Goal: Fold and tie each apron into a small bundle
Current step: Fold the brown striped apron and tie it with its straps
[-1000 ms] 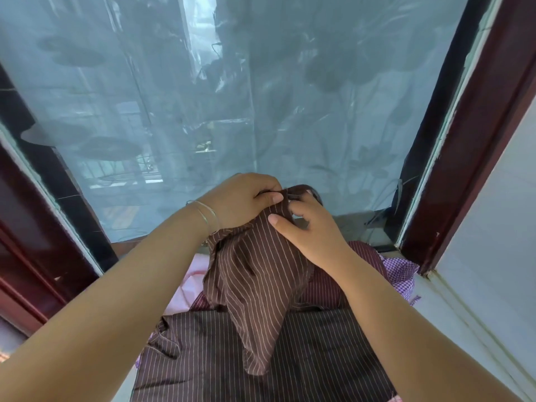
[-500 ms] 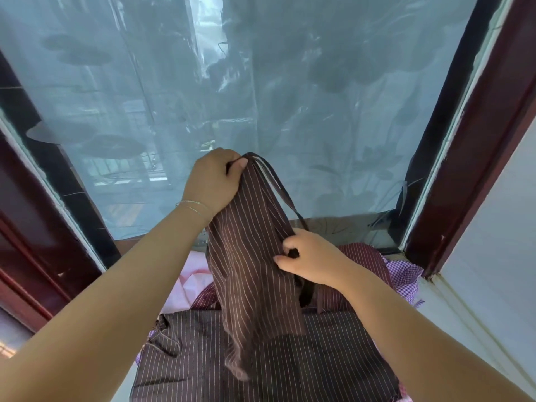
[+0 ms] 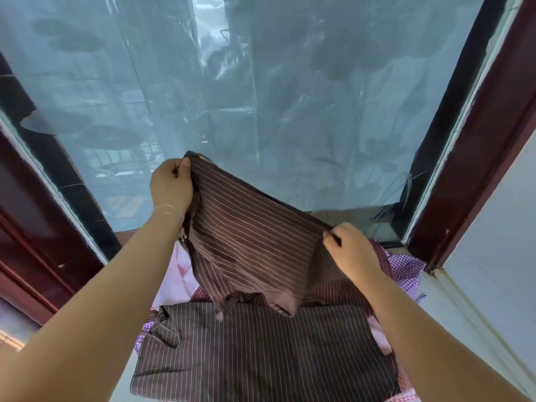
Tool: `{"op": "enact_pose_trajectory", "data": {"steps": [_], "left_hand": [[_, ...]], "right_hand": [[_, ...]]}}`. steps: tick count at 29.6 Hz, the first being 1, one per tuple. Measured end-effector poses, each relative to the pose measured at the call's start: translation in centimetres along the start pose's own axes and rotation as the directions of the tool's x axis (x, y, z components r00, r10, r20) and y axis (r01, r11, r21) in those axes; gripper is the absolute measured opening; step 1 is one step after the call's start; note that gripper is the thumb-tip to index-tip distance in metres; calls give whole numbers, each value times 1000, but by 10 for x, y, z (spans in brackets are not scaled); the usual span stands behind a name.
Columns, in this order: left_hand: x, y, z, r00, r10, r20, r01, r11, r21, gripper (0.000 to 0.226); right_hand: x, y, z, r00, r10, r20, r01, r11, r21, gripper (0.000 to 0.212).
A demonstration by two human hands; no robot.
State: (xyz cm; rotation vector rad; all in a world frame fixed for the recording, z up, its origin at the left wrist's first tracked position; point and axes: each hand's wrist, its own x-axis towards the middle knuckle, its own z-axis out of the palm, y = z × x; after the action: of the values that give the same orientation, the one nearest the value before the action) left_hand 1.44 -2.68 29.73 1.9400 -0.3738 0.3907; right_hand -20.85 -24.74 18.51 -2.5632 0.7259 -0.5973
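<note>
I hold a brown pinstriped apron (image 3: 249, 242) up in the air, stretched between both hands. My left hand (image 3: 171, 185) pinches its upper left corner, raised high. My right hand (image 3: 349, 248) grips the opposite corner, lower and to the right. The cloth hangs down in a slanted sheet with a strap dangling at its bottom. Below it lies another dark brown pinstriped apron (image 3: 261, 352), spread flat on the ledge, with a knotted tie at its left edge.
Under the flat apron lie a pink cloth (image 3: 177, 274), a maroon striped one (image 3: 330, 291) and a purple checked one (image 3: 406, 271). A sheer curtain (image 3: 261, 97) covers the window behind. Dark red window frames (image 3: 475, 158) stand on both sides, a white wall (image 3: 499, 256) at right.
My hands have moved apart: the left stayed high with its corner, the right slid down and out to the right, so the bunched apron is now spread wide.
</note>
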Motion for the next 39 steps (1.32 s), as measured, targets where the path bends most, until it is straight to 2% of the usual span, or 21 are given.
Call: {"op": "enact_pose_trajectory", "data": {"steps": [3,8,10,12,14,18,20,23,24,25,26,27,28,30,32,33,34,35,37,38,39], "left_hand": [[-8,-35,4,994,-69,81,63,995,75,29],[-15,-51,6,990,-72,120,61,994,94,29],[-17,-41,7,997,0,80,-7,996,88,30],[-13,-34,7,998,49,43,-53,992,114,32],[-7,-38,5,999,4,35,-10,984,177,34],[-4,-66,1,967,-223,122,187,950,252,39],[-6,-87,3,896,-377,236,290,897,332,41],[-19,-120,-2,697,-586,413,421,801,426,40],[-27,-129,-7,596,-658,460,493,752,438,35],[-35,-139,-12,523,-713,466,532,701,475,32],[-40,-150,-13,500,-732,463,527,682,507,30],[-42,-161,-12,545,-711,444,474,699,536,29],[-45,-173,-11,634,-658,407,385,724,572,27],[-53,-178,-6,804,-497,326,252,782,571,32],[-68,-161,0,892,-305,333,114,866,487,38],[-77,-144,4,907,-177,383,-7,901,435,41],[-87,-128,9,876,-45,481,-145,925,351,48],[-95,-109,13,799,65,597,-250,940,232,58],[-110,-74,19,577,160,801,-315,948,37,68],[-116,-63,23,486,195,852,-328,944,-29,59],[-117,-57,24,439,214,873,-307,949,-78,44]], "right_hand": [[9,14,-15,993,-33,-115,24,996,-81,34],[14,23,-27,999,35,27,-29,981,-194,39],[12,28,-20,991,107,79,-99,990,-99,42],[7,32,-12,980,169,105,-181,976,124,43],[2,33,-14,967,219,133,-249,926,285,38],[4,33,-27,953,243,182,-292,900,323,36],[6,29,-34,929,280,240,-365,788,495,25],[4,24,-49,879,258,401,-474,565,675,13],[2,22,-54,857,229,461,-502,569,651,16],[-1,22,-54,830,209,517,-517,635,574,19],[-3,20,-53,802,199,564,-508,725,465,21],[-4,18,-49,774,207,598,-488,797,355,23],[-8,14,-40,757,238,608,-477,838,266,26],[-11,4,-23,796,291,531,-444,877,183,34],[-17,-17,-6,866,275,418,-371,914,168,41],[-19,-31,1,897,214,387,-293,943,156,43],[-22,-47,9,914,137,381,-206,968,146,45],[-24,-64,17,921,58,385,-125,981,151,46],[-27,-100,28,925,-71,373,-9,978,209,43],[-28,-114,30,932,-113,344,28,969,244,40],[-29,-125,31,942,-142,304,59,961,269,37]]}}
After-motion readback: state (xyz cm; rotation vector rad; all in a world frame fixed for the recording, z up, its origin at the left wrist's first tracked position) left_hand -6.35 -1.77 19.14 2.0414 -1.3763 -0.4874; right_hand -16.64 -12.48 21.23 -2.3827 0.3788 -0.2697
